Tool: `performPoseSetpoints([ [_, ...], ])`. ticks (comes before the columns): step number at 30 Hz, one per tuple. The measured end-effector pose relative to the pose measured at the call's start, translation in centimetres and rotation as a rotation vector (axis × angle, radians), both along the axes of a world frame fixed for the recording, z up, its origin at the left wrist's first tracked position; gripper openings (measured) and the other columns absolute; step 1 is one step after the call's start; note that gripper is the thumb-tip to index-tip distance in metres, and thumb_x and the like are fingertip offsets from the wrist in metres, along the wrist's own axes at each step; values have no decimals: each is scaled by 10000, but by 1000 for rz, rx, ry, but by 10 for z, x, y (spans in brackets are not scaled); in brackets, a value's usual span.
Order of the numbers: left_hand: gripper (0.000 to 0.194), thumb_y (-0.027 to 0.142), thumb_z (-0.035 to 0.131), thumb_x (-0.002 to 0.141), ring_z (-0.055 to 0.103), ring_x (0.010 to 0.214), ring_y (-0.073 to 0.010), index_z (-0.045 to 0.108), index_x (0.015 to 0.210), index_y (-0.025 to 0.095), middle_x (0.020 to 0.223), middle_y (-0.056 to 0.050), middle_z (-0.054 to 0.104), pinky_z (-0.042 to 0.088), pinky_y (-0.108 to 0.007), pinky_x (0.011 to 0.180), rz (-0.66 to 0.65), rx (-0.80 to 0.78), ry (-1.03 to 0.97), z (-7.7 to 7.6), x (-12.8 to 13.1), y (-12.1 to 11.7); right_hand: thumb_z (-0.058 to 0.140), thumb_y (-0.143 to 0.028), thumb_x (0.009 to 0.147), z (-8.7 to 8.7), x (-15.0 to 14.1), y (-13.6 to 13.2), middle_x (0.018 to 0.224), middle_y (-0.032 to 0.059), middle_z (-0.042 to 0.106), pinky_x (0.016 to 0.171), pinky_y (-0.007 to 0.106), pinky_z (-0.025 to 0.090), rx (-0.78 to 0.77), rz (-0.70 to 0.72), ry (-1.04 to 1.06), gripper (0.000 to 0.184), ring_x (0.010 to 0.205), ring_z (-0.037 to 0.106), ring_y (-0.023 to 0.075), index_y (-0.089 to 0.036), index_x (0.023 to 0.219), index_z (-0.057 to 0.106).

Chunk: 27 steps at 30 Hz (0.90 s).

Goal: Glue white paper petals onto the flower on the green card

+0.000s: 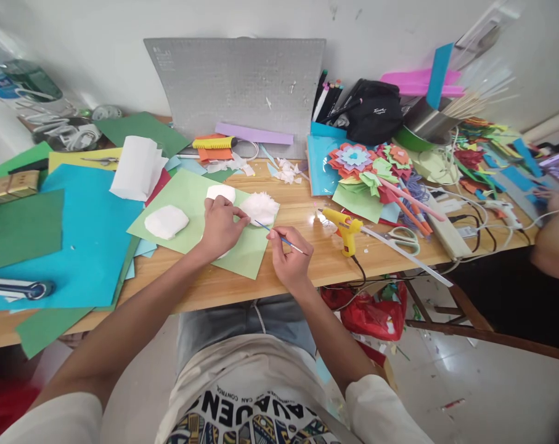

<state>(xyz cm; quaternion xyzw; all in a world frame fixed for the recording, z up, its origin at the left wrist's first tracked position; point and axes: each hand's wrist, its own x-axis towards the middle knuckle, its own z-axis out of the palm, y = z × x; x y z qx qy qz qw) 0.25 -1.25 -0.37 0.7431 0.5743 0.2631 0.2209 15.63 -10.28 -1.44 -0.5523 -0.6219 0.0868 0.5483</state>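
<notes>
My right hand (293, 256) grips a thin blue paintbrush (286, 241). The brush tip reaches the lower edge of a fluffy, rough-edged white piece (259, 208) on a light green paper sheet (248, 264). Thumb and fingers of my left hand (224, 227) are pinched together at that piece's left edge; whether they hold its edge is hidden. On the same sheet lie a smoother white piece (166, 222) at the left and another white piece (220, 193) just beyond my left hand. A further bit of white shows under my left wrist, mostly covered.
A yellow glue gun (344, 228), scissors (403, 239) and layered paper flowers (353, 161) lie to the right. Blue paper (87, 240), folded white tissue (137, 169) and a stapler (18, 288) are on the left. At far right is another person's arm (556, 240).
</notes>
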Motion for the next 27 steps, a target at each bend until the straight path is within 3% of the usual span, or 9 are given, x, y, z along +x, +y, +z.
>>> performPoseSetpoints([
  [15, 192, 351, 625, 819, 392, 1047, -281, 750, 837, 205, 971, -80, 479, 379, -437, 952, 33, -55, 113, 7, 3, -2, 495, -239, 925, -2, -3, 3, 781, 48, 670, 714, 303, 503, 20, 10, -46, 134, 754, 626, 167, -202, 868, 611],
  [27, 213, 343, 574, 865, 373, 1083, -319, 746, 863, 217, 1059, -119, 481, 373, -460, 859, -52, -19, 336, 18, 4, -1, 516, -201, 912, -5, -3, 3, 773, 49, 655, 689, 292, 484, 48, 17, -68, 101, 735, 607, 165, -197, 873, 609],
])
